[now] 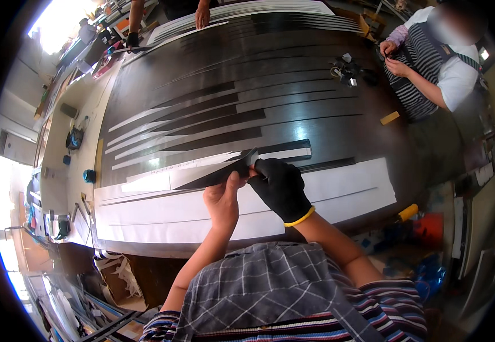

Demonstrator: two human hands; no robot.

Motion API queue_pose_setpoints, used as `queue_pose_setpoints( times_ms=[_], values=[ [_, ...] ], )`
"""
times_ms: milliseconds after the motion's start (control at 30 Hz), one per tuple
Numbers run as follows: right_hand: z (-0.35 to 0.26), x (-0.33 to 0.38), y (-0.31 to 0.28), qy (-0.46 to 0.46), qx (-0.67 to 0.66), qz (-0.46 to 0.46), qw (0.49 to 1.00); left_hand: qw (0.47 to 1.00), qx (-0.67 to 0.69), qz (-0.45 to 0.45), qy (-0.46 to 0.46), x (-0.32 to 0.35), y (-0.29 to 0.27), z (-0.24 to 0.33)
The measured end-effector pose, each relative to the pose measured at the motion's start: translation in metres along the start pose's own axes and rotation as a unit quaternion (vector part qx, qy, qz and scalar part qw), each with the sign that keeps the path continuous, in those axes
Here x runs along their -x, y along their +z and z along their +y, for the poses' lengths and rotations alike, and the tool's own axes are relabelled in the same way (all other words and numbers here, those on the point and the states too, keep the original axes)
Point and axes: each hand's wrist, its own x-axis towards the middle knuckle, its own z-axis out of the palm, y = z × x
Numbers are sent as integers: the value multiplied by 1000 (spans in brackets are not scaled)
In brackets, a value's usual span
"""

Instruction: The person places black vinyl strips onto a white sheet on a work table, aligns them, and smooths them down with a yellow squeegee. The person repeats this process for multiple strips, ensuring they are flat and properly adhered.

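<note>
My bare left hand [223,199] pinches the lower edge of a long, flat black strip [213,177] with pale, shiny parts, thumb on top. My right hand [281,183], in a black glove with a yellow cuff, is closed at the strip's right end, where the strip rises and bends. The fingertips there are partly hidden. Beneath both hands lie long white sheets [338,192] along the near table edge. A black-and-white strip [287,153] lies just beyond my right hand.
Several black strips [219,118] lie across the dark table [293,68]. A small cluttered pile [348,71] and a yellow block [390,118] are at right. One person [430,62] stands at the right; another person's hand [202,16] works at the far edge.
</note>
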Motion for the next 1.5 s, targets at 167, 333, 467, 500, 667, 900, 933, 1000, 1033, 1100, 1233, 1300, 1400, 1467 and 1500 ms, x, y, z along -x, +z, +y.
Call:
queue_pose_setpoints(
  times_ms=[167,333,467,500,667,900,933,1000,1033,1100,1233,1300,1400,1467,1500],
  values=[
    [40,4,-6,18,52,102,993,999,38,24,7,-1,-2,-1],
    [189,7,-77,207,276,181,921,993,32,114,-4,-35,-57,-1],
    [249,33,-156,350,419,121,829,993,38,107,-19,-44,-83,-13],
    [257,36,-171,394,412,127,812,994,54,87,-34,-42,-86,-14],
    [312,72,-208,461,441,73,767,992,40,79,-87,-28,-67,-5],
    [263,58,-153,195,286,186,919,980,69,91,-164,-17,-43,-16],
    [243,53,-138,162,243,188,938,979,69,82,-172,-15,-44,-20],
    [190,44,-114,93,178,180,963,988,-6,26,-150,-15,-68,-50],
    [165,41,-107,62,158,173,970,986,21,29,-162,-13,-62,-49],
    [105,30,-102,4,89,70,994,980,71,40,-183,-2,-50,-42],
    [59,23,-76,-140,52,-2,989,972,64,48,-223,9,-41,-40],
    [50,24,-57,-161,80,-63,982,970,77,37,-226,13,-43,-41],
    [45,31,-43,-162,38,-109,980,971,85,33,-222,24,-34,-27],
    [46,39,-40,-148,20,-116,982,970,78,-11,-231,29,-40,-35],
    [44,40,-40,-147,17,-115,982,969,71,-32,-236,30,-42,-33]
  ],
)
